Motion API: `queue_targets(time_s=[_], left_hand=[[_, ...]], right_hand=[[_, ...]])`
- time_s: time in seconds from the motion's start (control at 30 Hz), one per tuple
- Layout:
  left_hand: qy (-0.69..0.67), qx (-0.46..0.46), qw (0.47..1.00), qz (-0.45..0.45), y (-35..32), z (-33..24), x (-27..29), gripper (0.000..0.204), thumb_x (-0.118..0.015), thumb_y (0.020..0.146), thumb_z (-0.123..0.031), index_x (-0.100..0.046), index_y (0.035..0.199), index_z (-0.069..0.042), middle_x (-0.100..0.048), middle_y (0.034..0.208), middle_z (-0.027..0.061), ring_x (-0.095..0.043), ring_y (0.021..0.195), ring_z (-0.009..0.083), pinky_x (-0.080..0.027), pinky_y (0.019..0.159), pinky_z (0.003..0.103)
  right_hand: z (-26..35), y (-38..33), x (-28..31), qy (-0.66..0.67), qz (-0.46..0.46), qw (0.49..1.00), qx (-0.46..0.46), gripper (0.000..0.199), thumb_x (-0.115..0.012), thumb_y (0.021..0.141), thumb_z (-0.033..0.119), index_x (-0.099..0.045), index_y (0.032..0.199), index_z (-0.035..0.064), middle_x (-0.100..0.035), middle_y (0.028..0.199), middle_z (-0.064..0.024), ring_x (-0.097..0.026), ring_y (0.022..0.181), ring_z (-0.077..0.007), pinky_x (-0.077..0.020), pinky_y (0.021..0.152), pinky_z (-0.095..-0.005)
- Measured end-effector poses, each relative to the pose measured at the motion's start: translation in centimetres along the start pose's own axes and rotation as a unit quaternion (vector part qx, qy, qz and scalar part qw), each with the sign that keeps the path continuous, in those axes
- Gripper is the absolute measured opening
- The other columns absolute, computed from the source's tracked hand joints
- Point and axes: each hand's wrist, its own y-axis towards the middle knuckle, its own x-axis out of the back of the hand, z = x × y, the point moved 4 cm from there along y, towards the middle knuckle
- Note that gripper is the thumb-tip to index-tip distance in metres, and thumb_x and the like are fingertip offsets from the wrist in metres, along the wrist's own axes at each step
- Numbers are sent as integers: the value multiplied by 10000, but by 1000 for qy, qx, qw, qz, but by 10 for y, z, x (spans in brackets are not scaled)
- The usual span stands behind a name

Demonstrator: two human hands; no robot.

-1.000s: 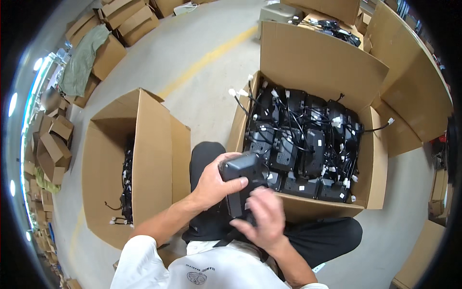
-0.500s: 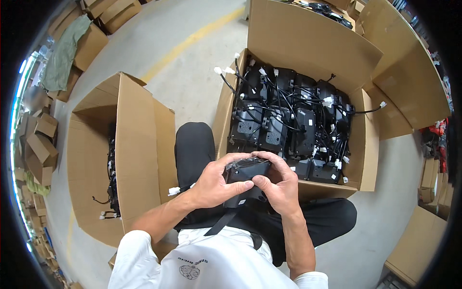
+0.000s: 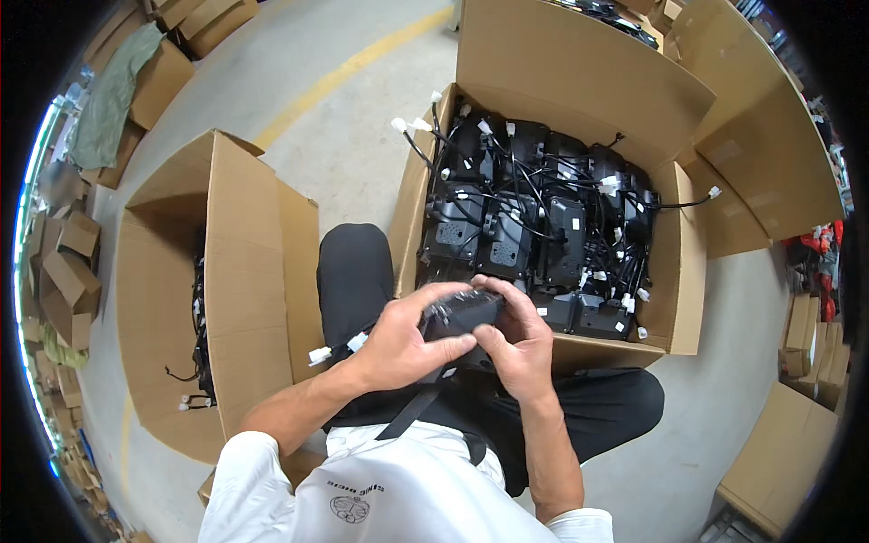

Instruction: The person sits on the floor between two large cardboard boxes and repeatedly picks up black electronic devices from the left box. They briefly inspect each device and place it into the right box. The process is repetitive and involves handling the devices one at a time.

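Observation:
Between my two hands, over my lap, is a black plastic housing (image 3: 466, 317). My left hand (image 3: 407, 339) grips its left side, with the thumb along the near face. My right hand (image 3: 519, 339) wraps the right side, fingers over the far edge and thumb on the near face. The far left top looks shiny, like clear film. White plugs (image 3: 319, 356) stick out left of my left wrist; whether their cable belongs to this housing is hidden. Just beyond my hands, a large open carton (image 3: 683, 262) holds several similar black housings (image 3: 507, 237) with tangled cables and white connectors.
At my left stands another open carton (image 3: 258, 262) with black cabled parts inside. My bent knees (image 3: 355, 262) flank the work. The big carton's raised flaps (image 3: 579, 54) stand at the back and right. More cardboard boxes (image 3: 778, 452) lie along both sides of the floor.
The view has shifted slightly, so the cartons appear a little further left and up. The housing looks slightly tipped between my hands. Both hands keep their grip.

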Motion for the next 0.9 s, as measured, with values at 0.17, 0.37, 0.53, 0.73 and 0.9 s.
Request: queue_targets(time_s=[0.17,0.37,0.53,0.73,0.9], left_hand=[[-190,168,950,-183,27,4,22,375,-791,886,-207,-679,1138,48,-721,1002,101,-675,876,127,-567,779,281],[-291,197,931,-97,65,-15,-3,458,-763,933,-323,-647,1198,32,-719,1092,110,-690,944,150,-559,821,296],[-16,-86,996,-27,104,-37,-29,601,-607,940,-197,-453,1443,94,-595,1382,191,-598,1244,281,-449,1101,404],[-88,174,925,325,154,10,-122,358,-648,868,-52,-593,1206,51,-666,806,78,-661,669,123,-592,637,289],[429,-210,874,91,224,12,-84,410,-755,851,-160,-622,1198,12,-714,1050,177,-688,991,352,-511,913,471]], right_hand=[[59,-28,-27,-380,-6,891,249,784,-864,747,329,-550,1376,-18,-551,1426,-224,-507,1351,-415,-389,1139,-533],[40,-32,-14,-523,-113,760,368,661,-805,812,264,-545,1360,3,-588,1373,-225,-579,1268,-411,-456,1066,-577],[64,-8,81,26,-400,911,96,547,-728,932,292,-543,1312,-55,-621,1255,-141,-652,1063,-241,-534,939,-351],[21,40,184,231,-393,889,52,403,-618,1031,282,-556,1279,-29,-678,1164,-152,-705,1016,-260,-616,833,-450],[-65,46,240,249,-504,823,-86,344,-670,1001,183,-566,1259,-19,-686,1131,-155,-720,946,-287,-633,721,-504]])
